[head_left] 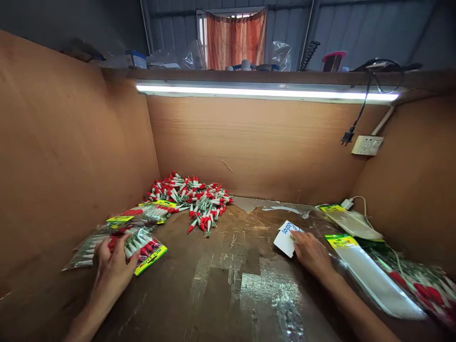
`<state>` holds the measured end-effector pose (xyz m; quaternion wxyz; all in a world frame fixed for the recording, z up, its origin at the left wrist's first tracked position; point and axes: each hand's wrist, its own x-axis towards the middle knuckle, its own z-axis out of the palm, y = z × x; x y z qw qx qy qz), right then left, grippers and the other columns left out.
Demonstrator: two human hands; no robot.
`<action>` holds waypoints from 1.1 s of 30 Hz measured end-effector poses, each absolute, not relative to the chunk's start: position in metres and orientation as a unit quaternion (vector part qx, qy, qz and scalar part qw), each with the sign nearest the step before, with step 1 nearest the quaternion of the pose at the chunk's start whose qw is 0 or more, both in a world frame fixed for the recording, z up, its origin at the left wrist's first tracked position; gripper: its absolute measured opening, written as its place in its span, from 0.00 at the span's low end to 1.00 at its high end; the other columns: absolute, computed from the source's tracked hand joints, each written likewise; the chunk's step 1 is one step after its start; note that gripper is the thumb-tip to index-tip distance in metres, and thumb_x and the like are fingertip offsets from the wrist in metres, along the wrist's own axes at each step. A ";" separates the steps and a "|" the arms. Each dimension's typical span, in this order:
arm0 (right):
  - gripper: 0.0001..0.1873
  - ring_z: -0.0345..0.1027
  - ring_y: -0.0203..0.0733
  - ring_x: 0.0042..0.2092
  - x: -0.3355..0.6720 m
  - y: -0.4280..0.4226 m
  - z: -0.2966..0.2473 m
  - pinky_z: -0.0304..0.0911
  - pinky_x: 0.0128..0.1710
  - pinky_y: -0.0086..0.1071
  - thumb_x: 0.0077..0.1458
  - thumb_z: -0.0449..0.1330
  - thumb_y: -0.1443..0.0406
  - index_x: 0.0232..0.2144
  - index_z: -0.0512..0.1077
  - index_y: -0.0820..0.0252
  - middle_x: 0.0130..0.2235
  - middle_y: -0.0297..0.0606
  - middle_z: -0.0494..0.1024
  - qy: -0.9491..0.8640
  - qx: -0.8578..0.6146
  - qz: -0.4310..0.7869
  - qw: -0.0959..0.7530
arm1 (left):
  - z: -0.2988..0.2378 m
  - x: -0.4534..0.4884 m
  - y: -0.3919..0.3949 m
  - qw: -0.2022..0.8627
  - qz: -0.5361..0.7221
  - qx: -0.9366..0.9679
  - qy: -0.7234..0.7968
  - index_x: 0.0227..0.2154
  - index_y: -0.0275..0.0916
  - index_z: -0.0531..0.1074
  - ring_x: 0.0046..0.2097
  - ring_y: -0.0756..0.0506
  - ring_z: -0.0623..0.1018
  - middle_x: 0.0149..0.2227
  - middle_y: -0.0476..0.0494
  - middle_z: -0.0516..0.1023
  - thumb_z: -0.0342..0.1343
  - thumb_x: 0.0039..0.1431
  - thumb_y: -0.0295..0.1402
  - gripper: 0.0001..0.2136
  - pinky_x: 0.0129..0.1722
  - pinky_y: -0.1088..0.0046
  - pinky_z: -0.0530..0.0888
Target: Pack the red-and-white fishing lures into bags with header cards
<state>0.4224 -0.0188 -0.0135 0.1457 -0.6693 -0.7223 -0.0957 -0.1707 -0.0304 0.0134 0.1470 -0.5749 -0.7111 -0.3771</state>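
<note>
By the left edge of the desk (171, 297), my left hand (116, 261) is arching over a lure packet (142, 245), thumb apart, grip unclear. Toward the right edge, my right hand (312, 251) is resting an outstretched index finger on a card (284, 242); whether I'm pinching, I can't tell.

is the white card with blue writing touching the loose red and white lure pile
Apart. The head view shows a wide stretch of brown tabletop between the white card and the lure pile.

Clear packet (152, 260) of red-and-white lures (147, 249), lying at left, white card (284, 242), blue-lettered, slanted, at right
</note>
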 end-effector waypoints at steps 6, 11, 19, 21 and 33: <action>0.36 0.51 0.56 0.68 0.398 -0.012 -0.019 0.49 0.65 0.48 0.55 0.56 0.65 0.66 0.58 0.62 0.68 0.49 0.58 -0.781 -0.616 -0.039 0.095 | 0.042 -0.072 -0.041 -0.068 -0.360 -0.739 -0.565 0.52 0.48 0.73 0.33 0.42 0.81 0.34 0.48 0.82 0.44 0.70 0.43 0.17 0.34 0.70 0.75; 0.21 0.70 0.51 0.52 0.370 -0.005 0.012 0.65 0.49 0.40 0.63 0.47 0.71 0.53 0.73 0.59 0.51 0.47 0.78 -0.757 -0.622 -0.119 0.163 | 0.058 0.022 -0.040 -0.088 -0.327 -0.847 -0.409 0.60 0.50 0.66 0.54 0.37 0.76 0.55 0.43 0.76 0.54 0.65 0.44 0.21 0.53 0.62 0.72; 0.33 0.61 0.62 0.60 0.326 0.017 0.024 0.56 0.58 0.55 0.53 0.54 0.72 0.62 0.64 0.54 0.65 0.47 0.64 -0.776 -0.588 -0.198 0.116 | 0.017 0.040 -0.023 -0.070 -0.311 -0.863 -0.393 0.69 0.49 0.47 0.66 0.32 0.61 0.66 0.36 0.61 0.63 0.57 0.37 0.41 0.63 0.47 0.63; 0.35 0.62 0.64 0.60 0.340 0.031 0.009 0.58 0.56 0.57 0.53 0.51 0.75 0.63 0.63 0.56 0.66 0.50 0.62 -0.743 -0.624 -0.225 0.087 | 0.011 0.035 -0.025 -0.083 -0.306 -0.859 -0.402 0.69 0.51 0.45 0.66 0.32 0.61 0.66 0.36 0.60 0.63 0.56 0.35 0.42 0.62 0.47 0.64; 0.18 0.76 0.48 0.44 0.280 0.030 0.079 0.71 0.41 0.37 0.57 0.58 0.62 0.50 0.76 0.57 0.46 0.42 0.81 -0.764 -0.481 0.295 0.314 | 0.017 0.036 -0.034 -0.055 -0.323 -0.826 -0.459 0.70 0.52 0.39 0.68 0.21 0.50 0.72 0.36 0.43 0.71 0.42 0.51 0.58 0.64 0.35 0.51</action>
